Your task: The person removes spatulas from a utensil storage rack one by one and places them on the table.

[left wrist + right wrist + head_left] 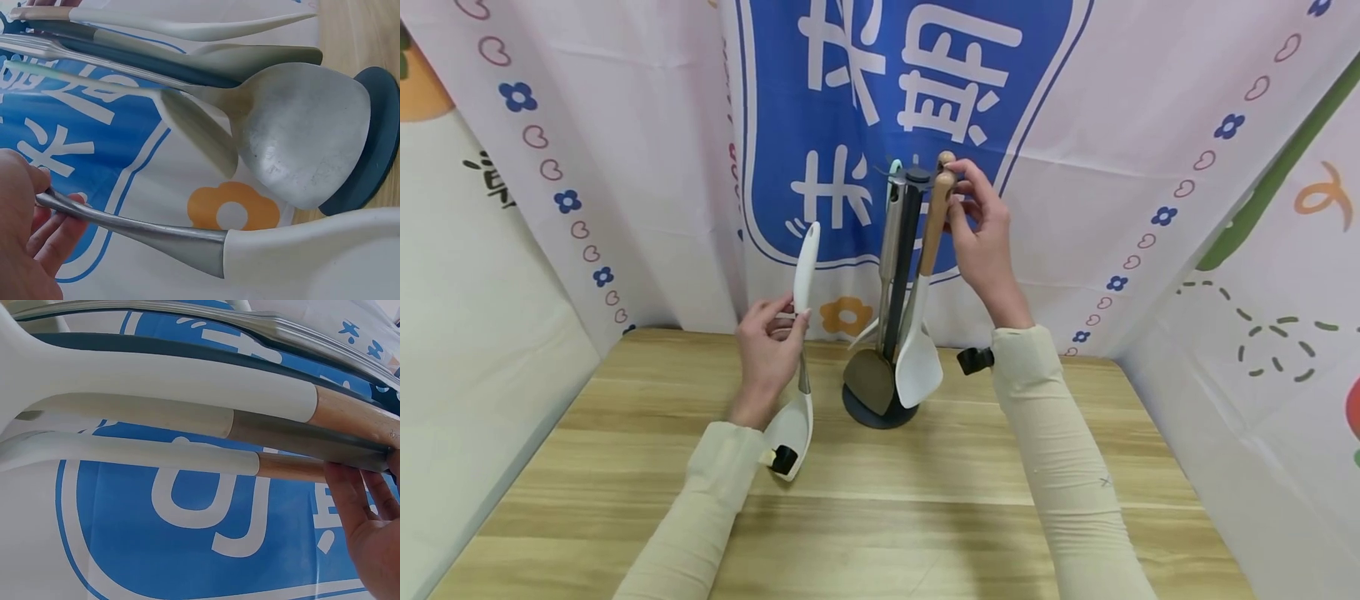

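Note:
My left hand [769, 350] pinches a white spatula [806, 271] with a metal neck, near the lower end of its white handle. Its broad white head hangs low, partly behind the wrist. A black utensil stand [904, 275] on a round base carries several utensils. At its top right, my right hand [983, 229] holds the upper end of a grey-handled spatula [300, 439] between thumb and fingers. Beside that handle hang two wood-handled utensils, the nearer one a white spatula [920, 371]. The right fingertips overlap the rear wooden handle [290, 467]; whether they touch it I cannot tell.
A metal turner [306, 134] hangs on the stand's left side, with a pale utensil with a green handle [81, 78] behind it. The wood-grain table [970, 508] meets a printed cloth backdrop [1075, 208] just behind the stand. Patterned cloth also hangs at both sides.

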Tool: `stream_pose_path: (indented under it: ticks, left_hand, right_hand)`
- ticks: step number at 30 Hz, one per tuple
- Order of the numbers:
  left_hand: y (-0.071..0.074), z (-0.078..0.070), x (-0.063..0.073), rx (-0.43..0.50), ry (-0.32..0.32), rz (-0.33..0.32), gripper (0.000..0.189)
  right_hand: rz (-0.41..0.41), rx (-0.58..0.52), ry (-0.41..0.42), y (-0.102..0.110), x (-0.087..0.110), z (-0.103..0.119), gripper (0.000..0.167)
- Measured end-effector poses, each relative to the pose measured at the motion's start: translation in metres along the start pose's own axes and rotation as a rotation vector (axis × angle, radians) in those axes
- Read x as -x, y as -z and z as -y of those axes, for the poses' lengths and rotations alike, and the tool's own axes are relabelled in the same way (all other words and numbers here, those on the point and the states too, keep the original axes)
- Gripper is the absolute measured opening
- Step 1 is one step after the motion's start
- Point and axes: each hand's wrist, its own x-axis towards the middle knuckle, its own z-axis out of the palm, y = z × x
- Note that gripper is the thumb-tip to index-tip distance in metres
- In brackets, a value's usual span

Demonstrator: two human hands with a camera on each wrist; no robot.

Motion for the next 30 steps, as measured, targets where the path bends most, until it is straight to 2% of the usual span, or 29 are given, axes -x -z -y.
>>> stream_pose_path:
  ticks: [16,25,30]
  left_hand:
    - [0.000,0.002,0.005,-0.095,-0.064,0.008,0.033]
    - [-0.001,0.002,0.008,-0.149,-0.045,0.058,0.033]
    - [-0.002,0.005,0.010,-0.174,-0.017,0.079,0.033]
  right_hand:
    - [-0.004,0.010,-0.010,-0.002,0.001,0.000,0.032]
    - [-0.002,0.018,-0.011,-0.003,0.005,0.031,0.030]
    - [-0.006,0.013,-0.005,-0.004,0.007,0.034,0.030]
